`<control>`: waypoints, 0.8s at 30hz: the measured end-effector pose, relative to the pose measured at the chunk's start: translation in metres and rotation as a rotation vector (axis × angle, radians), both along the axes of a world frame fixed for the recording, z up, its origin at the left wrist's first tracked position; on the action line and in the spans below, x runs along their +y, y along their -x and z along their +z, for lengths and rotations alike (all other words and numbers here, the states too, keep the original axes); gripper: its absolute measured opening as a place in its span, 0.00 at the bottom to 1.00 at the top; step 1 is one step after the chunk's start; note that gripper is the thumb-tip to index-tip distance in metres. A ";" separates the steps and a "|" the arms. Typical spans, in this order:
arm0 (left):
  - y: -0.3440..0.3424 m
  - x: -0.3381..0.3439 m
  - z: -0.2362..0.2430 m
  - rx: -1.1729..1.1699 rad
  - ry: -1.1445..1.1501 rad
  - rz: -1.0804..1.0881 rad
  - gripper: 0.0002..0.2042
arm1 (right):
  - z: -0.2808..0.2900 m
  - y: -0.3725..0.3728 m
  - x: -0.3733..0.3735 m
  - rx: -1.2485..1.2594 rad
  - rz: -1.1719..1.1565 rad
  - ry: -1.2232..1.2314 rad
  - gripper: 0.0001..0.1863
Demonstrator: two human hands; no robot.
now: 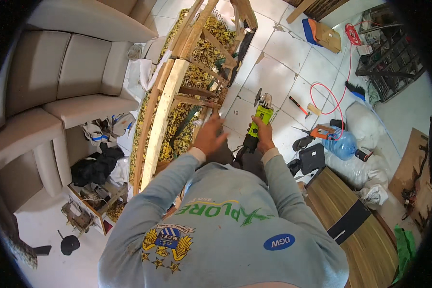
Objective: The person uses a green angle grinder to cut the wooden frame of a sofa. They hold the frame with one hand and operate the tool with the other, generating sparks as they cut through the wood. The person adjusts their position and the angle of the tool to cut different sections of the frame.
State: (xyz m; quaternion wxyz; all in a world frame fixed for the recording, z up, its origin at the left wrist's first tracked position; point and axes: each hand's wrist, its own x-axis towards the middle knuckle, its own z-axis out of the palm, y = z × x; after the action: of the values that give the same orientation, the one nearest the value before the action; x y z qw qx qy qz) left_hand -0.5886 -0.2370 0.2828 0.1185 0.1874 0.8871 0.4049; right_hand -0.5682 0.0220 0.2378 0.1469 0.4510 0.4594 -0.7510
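Beige sofa (62, 72): seen at the left of the frame, apart from the work.
Wooden furniture frame (164, 120): stood at upper centre, with yellow-and-black patterned fabric (180, 122) showing between its timbers.
Left hand (210, 137): held beside the timbers at centre; fingers loosely spread, one extended toward the wood; nothing is seen gripped, and whether contact is made cannot be told.
Angle grinder (263, 117): held just right of centre, its disc (258, 97) pointed upward and apart from the timber; whether it is spinning cannot be told.
Right hand (264, 135): fingers wrapped closely around the grinder's lime-green body.
Hammer (300, 107): laid on the tiles, right of centre.
Step in hand: judged to be inspection, with the grinder carried ready.
Next move: left fingers kept clear of the disc, a steady grip maintained.
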 end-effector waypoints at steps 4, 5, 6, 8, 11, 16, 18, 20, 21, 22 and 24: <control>0.097 -0.079 -0.016 0.309 0.271 0.284 0.33 | -0.034 0.019 -0.053 -0.028 -0.070 0.019 0.22; 0.115 -0.098 -0.016 0.307 0.355 0.370 0.35 | -0.028 0.029 -0.073 -0.048 -0.075 0.018 0.20; 0.130 -0.115 -0.024 0.261 0.280 0.474 0.38 | -0.031 0.037 -0.092 -0.022 -0.079 0.015 0.19; 0.156 -0.147 -0.057 0.255 0.424 0.565 0.40 | -0.037 0.059 -0.128 0.043 -0.094 0.012 0.18; 0.159 -0.161 -0.088 0.034 0.549 0.617 0.39 | -0.038 0.091 -0.171 0.100 -0.032 0.008 0.18; 0.156 -0.161 -0.095 0.056 0.355 0.664 0.35 | -0.042 0.128 -0.232 0.160 -0.021 -0.112 0.18; 0.156 -0.166 -0.101 0.081 0.365 0.648 0.33 | -0.043 0.136 -0.245 0.165 -0.029 -0.118 0.23; 0.155 -0.172 -0.107 0.105 0.300 0.664 0.29 | -0.046 0.139 -0.255 0.141 0.017 -0.134 0.24; 0.156 -0.176 -0.110 0.093 0.247 0.672 0.29 | -0.045 0.137 -0.260 0.150 0.020 -0.155 0.24; 0.157 -0.180 -0.112 0.081 0.195 0.681 0.28 | -0.043 0.137 -0.265 0.158 0.024 -0.175 0.24; 0.158 -0.184 -0.115 0.035 0.162 0.707 0.28 | -0.047 0.140 -0.274 0.149 0.008 -0.217 0.24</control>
State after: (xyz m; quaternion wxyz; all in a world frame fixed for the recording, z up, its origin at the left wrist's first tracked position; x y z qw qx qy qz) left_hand -0.7464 -0.4213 0.1677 -0.0297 -0.1341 0.9281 0.3460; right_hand -0.7078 -0.2519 0.1904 0.0659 0.4053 0.5494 -0.7277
